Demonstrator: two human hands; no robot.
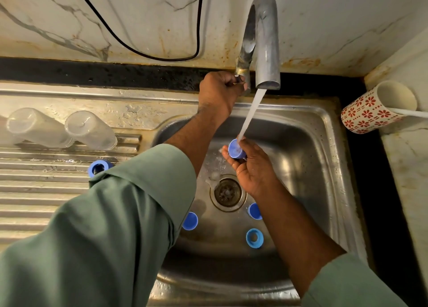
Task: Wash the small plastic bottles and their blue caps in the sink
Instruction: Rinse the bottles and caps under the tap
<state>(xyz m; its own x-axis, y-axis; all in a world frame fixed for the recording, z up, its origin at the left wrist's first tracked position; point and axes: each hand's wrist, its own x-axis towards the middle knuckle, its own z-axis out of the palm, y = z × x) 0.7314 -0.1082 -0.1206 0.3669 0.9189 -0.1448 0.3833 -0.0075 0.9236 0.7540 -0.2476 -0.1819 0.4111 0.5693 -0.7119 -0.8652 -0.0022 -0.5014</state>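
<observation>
Water runs from the steel tap [266,40] into a blue cap [236,149] that my right hand [250,167] holds in its fingertips over the sink [324,158]. My left hand [220,93] grips the tap handle [239,79] behind the basin. Three more blue caps lie on the sink floor: one [190,221] left of the drain, one [254,211] right of it, one [254,238] nearer me. Another blue cap [99,167] sits on the drainboard. Two clear plastic bottles [39,127] [91,130] stand upside down on the drainboard.
The drain [228,192] is in the middle of the basin. A patterned red-and-white mug [375,107] stands on the ledge at the right. A black cable [148,51] hangs along the marble wall. The ribbed drainboard [34,190] stretches left.
</observation>
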